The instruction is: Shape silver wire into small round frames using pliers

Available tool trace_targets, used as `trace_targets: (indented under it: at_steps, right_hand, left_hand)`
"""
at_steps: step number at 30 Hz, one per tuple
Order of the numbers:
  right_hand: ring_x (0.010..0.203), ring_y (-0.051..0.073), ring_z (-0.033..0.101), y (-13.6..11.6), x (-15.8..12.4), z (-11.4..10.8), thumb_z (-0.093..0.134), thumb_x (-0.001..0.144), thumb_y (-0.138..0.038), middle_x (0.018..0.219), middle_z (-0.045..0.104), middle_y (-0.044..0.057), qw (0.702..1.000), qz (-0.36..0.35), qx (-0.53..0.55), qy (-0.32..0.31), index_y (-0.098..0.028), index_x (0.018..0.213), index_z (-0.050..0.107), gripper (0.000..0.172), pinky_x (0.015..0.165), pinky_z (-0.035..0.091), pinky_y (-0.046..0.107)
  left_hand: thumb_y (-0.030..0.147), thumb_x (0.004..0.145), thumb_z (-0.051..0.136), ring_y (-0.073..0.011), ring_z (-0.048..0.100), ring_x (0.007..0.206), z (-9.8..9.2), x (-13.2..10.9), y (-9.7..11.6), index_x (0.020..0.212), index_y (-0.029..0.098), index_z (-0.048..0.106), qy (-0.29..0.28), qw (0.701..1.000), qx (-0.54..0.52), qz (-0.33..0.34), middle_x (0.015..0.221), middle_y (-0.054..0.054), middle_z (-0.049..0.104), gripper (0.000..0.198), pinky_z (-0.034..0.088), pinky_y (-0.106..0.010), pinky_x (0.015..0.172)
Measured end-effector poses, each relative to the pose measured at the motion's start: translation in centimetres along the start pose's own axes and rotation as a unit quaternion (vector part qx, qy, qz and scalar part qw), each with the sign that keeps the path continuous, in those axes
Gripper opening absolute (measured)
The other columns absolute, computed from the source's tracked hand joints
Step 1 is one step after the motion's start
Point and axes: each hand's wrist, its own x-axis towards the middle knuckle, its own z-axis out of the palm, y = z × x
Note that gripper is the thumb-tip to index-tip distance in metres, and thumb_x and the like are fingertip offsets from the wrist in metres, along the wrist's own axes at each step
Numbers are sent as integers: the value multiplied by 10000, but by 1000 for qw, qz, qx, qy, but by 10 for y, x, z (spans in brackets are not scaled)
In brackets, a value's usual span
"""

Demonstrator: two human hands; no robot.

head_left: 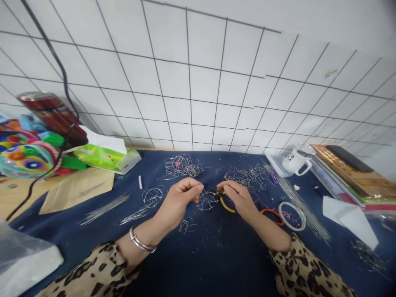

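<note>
My left hand point(182, 198) is closed in a pinch, thumb against index finger, left of centre above the dark blue cloth. Facing it, my right hand point(238, 198) pinches too, its fingertips a short way off. Whatever thin thing either pinch holds is too fine to make out. Between and just below them is a round wire frame point(208, 201) with small pink beads. Beside my right fingers show pliers point(228, 205) with a dark head and a yellow handle, partly covered by that hand; whether it touches them I cannot tell.
Tangled wire shapes point(179, 166) and a wire heap point(247, 178) lie behind my hands. Straight wires point(107, 209) lie left, more point(305, 210) right. A bead dish point(305, 218), white mug point(298, 161) and stacked books point(346, 177) stand right. A cable point(64, 78) hangs left.
</note>
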Motion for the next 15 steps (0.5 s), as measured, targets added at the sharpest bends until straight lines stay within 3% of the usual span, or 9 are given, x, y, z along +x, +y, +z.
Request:
trace_targets:
  at_steps: [2, 5, 9, 15]
  right_hand:
    - [858, 147, 580, -9, -4, 2, 429, 868, -299, 955, 612, 27, 999, -6, 41, -2, -224, 1068, 530, 237, 766, 463, 290]
    - [846, 161, 564, -11, -10, 12, 585, 748, -252, 969, 592, 32, 997, -73, -13, 18, -244, 1180, 448, 453, 795, 464, 321]
    - [846, 180, 551, -3, -13, 25, 512, 776, -168, 970, 582, 51, 980, -162, -113, 13, -250, 1231, 391, 478, 808, 453, 370]
    - [782, 175, 550, 10, -16, 37, 502, 786, -134, 842, 576, 30, 975, -168, -124, 72, -252, 1203, 393, 446, 753, 465, 347]
  left_hand:
    - [266, 757, 627, -99, 467, 544, 0, 0, 0, 705, 148, 597, -5, 1000, 1, 1, 575, 13, 517, 132, 399, -228, 548]
    - [260, 768, 620, -97, 461, 546, 0, -1, -1, 711, 151, 599, -17, 1000, -1, -4, 577, 14, 511, 125, 397, -227, 547]
    - [252, 769, 618, -90, 449, 537, 1, 0, -6, 692, 150, 595, -25, 1000, -12, -16, 583, 14, 504, 130, 390, -222, 533]
    - [252, 753, 634, -87, 453, 526, -1, 4, -15, 706, 152, 609, -20, 999, -13, -47, 588, 15, 512, 114, 399, -225, 529]
